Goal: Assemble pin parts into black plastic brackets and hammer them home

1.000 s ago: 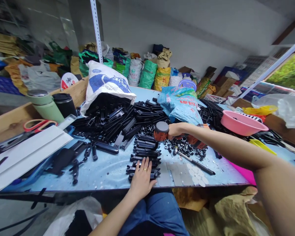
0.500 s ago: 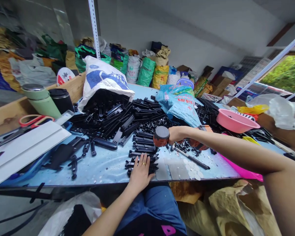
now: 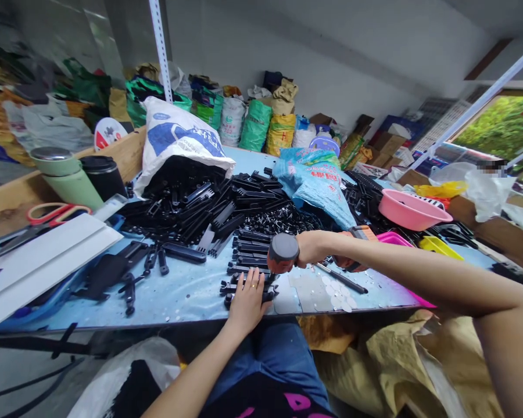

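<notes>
My right hand [image 3: 312,248] is wrapped around an orange and black cordless drill [image 3: 283,253], whose rear end faces me. Its tip points down at the right ends of a row of slim black plastic parts [image 3: 249,259]; exact contact is hard to make out. My left hand [image 3: 246,299] lies flat with fingers stretched over the nearest parts of that row, near the table's front edge. Just right of the row are flat grey plates [image 3: 303,293] and several whitish discs [image 3: 340,296]. A hammer [image 3: 344,278] lies behind them, its head hidden by my right arm.
Loose screws [image 3: 283,222] and a heap of black parts [image 3: 192,215] spread behind the row, beneath a white sack [image 3: 183,136] and a blue bag [image 3: 316,183]. Scissors [image 3: 47,217], a green flask [image 3: 67,180] and a white panel [image 3: 47,267] occupy the left. A pink basin [image 3: 414,210] stands right.
The drill in my right hand has come down closer to the row, beside my left hand's fingers. My left hand stays on the black parts. The whole view has shifted slightly.
</notes>
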Demonstrator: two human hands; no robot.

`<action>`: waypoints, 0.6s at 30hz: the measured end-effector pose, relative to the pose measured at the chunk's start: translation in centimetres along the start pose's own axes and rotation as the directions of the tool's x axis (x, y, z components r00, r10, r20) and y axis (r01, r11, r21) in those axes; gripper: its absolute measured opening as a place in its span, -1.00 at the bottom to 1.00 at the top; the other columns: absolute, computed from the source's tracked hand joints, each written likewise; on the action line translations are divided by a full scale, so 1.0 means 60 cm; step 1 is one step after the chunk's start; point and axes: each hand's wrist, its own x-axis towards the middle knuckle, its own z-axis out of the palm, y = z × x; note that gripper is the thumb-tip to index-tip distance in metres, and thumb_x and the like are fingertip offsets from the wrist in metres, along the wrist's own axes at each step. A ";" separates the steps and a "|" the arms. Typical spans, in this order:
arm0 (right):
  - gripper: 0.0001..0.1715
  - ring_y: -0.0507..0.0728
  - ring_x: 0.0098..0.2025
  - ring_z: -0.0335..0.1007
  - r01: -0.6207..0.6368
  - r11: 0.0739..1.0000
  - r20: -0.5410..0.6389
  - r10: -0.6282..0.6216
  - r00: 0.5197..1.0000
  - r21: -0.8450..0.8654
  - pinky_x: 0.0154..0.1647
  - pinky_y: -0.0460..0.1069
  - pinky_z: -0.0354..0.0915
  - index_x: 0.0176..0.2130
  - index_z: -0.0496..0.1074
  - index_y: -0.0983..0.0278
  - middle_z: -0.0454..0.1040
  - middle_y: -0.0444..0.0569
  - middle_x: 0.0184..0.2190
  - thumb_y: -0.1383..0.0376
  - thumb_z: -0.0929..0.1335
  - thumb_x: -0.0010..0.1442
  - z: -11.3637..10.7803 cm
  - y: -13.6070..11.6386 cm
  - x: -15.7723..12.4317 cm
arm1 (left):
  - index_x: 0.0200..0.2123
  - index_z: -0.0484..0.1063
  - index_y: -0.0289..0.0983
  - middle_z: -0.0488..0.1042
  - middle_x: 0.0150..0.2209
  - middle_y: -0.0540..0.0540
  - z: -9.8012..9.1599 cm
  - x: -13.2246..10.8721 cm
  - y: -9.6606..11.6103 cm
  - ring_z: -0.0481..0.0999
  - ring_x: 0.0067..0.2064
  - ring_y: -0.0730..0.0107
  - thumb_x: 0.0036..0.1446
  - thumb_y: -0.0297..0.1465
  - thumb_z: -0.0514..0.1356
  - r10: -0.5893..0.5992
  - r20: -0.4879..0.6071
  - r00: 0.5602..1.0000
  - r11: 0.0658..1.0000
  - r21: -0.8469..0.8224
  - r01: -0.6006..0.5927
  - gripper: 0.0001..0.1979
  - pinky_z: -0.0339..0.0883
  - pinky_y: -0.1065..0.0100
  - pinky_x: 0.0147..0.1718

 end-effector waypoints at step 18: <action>-0.73 -0.02 -0.63 0.24 0.116 0.870 0.034 -0.151 0.988 0.480 -0.68 -0.16 0.17 -0.37 0.45 0.33 0.35 -0.17 -0.62 0.41 0.37 -0.21 0.058 0.035 -0.038 | 0.11 0.25 -0.41 0.22 0.17 -0.37 -0.006 0.007 -0.006 0.16 0.21 -0.01 0.12 -0.22 0.07 0.024 -0.027 0.999 0.998 0.053 -0.022 -0.46 0.04 -0.02 0.13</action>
